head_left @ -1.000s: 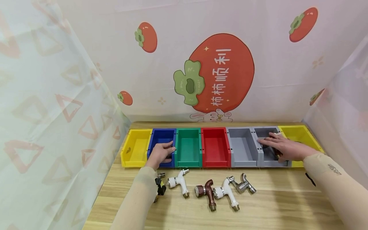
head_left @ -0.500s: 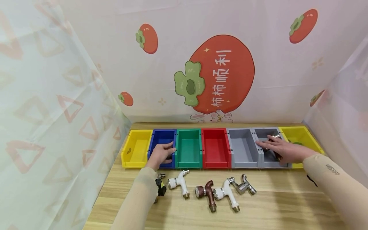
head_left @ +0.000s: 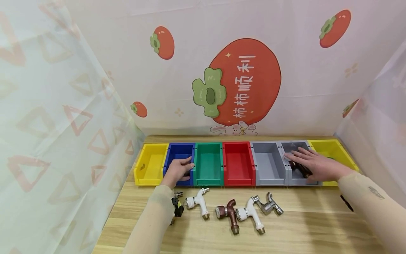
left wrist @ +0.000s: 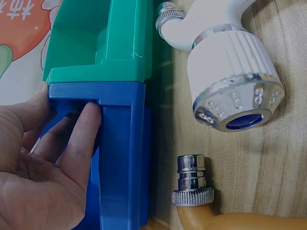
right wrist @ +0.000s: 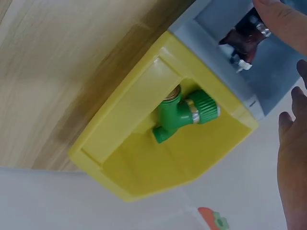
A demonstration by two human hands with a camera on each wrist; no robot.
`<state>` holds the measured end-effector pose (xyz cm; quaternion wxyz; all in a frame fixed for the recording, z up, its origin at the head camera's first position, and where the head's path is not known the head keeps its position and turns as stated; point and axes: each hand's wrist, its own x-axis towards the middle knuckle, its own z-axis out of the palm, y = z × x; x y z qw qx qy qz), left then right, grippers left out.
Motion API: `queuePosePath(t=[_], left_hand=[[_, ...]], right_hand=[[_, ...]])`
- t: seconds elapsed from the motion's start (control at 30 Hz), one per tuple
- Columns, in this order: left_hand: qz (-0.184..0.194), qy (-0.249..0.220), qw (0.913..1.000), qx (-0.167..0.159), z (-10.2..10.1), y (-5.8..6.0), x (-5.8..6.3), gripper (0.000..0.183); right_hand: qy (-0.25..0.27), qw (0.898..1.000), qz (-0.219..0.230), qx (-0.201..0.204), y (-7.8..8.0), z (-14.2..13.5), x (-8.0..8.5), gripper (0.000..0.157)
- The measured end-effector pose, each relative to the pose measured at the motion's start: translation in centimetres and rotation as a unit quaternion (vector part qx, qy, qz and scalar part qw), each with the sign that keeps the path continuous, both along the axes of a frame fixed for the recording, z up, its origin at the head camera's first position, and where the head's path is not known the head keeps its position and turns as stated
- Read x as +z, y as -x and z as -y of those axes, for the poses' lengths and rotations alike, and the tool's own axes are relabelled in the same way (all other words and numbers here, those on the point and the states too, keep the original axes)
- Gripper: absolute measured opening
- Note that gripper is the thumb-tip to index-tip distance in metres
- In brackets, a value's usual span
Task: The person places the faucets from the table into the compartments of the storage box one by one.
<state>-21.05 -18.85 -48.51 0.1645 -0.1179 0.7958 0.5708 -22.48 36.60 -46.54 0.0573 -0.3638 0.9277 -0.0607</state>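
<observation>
My left hand [head_left: 175, 171] pinches the side wall of the blue bin [left wrist: 117, 163], next to the green bin [head_left: 207, 181]; its fingers reach inside and its thumb lies at the top edge. My right hand [head_left: 320, 165] hovers over the right-hand grey bin [head_left: 304, 181], fingers spread, index fingertip near the divider. Below it a dark brown faucet [right wrist: 244, 40] lies in that bin, partly covered by the hand in the head view; thumb and fingers stand apart around it.
A green faucet [right wrist: 177, 115] lies in the right yellow bin [right wrist: 115, 117]. On the wooden table in front are two white faucets [head_left: 200, 203], a brown faucet [head_left: 231, 213], a chrome faucet [head_left: 269, 206] and a yellow-and-black one [head_left: 178, 207], partly behind the left sleeve.
The brown faucet's chrome end, which showed above my right hand, has gone down out of sight; the faucet now lies lower in the grey bin. My left hand stays put.
</observation>
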Motion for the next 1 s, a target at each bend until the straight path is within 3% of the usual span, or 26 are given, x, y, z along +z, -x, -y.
queuePosePath(t=[0.3, 0.5, 0.67, 1.0], left_hand=[[-0.002, 0.002, 1.0, -0.002, 0.0, 0.0, 0.0, 0.052], [-0.002, 0.002, 1.0, 0.001, 0.1, 0.0, -0.1, 0.052], [-0.003, 0.001, 1.0, 0.001, 0.1, 0.0, 0.0, 0.052], [-0.003, -0.001, 1.0, 0.001, 0.0, -0.1, 0.0, 0.052]], right_hand=[[-0.001, 0.999, -0.034, 0.018, -1.8, 2.1, 0.8, 0.111], [-0.015, 0.995, -0.075, 0.063, -2.9, 4.0, 1.1, 0.119], [-0.009, 0.986, -0.116, 0.117, -3.7, 5.5, 0.6, 0.119], [0.007, 0.973, -0.148, 0.175, -5.4, 8.0, -1.3, 0.112]])
